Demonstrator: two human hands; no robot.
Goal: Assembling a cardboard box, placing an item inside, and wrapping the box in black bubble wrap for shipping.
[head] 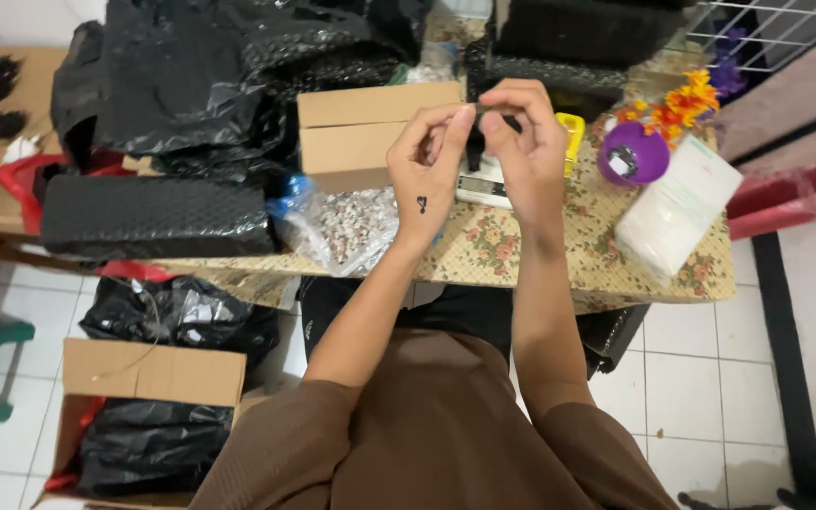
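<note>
Head view: white tiled floor [691, 378], floral-cloth table [521, 250] crowded. Brown cardboard box [375, 132] behind hands; black wrapped package [153, 217] left; clear bag of beads [347, 227] beside it; white packet [677, 208] right. Left hand [432, 175] and right hand [526, 142] raised over table, fingertips pinched together on small dark item [510, 121], mostly hidden.

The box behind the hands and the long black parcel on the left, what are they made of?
The box looks like brown cardboard: matte, with a folded flap seam. The long black parcel seems wrapped in black plastic bubble wrap: shiny, with a dotted texture.
</note>
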